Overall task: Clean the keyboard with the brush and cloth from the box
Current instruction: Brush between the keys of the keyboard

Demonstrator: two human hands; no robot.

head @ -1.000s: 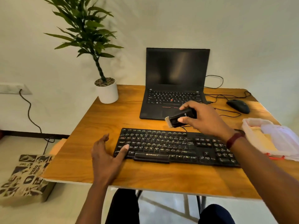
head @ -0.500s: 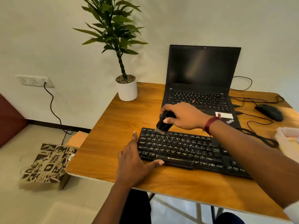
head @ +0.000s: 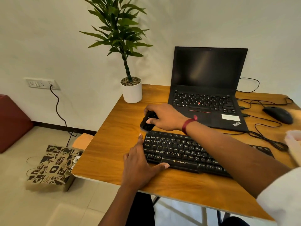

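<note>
Partly hidden: brush (head: 147,122) in right hand (head: 166,117); keyboard (head: 179,149) right end under forearm (head: 228,144).

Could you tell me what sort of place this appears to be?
Probably a home or small-office desk: an open ThinkPad laptop, a wired mouse and a potted plant share a wooden table.

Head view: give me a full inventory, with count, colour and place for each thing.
table: one, brown wood, centre
keyboard: one, black, table front
brush: one, black, at keyboard's far-left corner
laptop: one, black, open, behind keyboard
mouse: one, black, table far right
potted plant: one, green, white pot, table's far-left corner
paper bag: one, brown printed, floor left
box: one, pale, right edge, mostly cut off
wall socket: one, white, left wall
left hand: flat at keyboard's left end
right hand: grips brush
</note>
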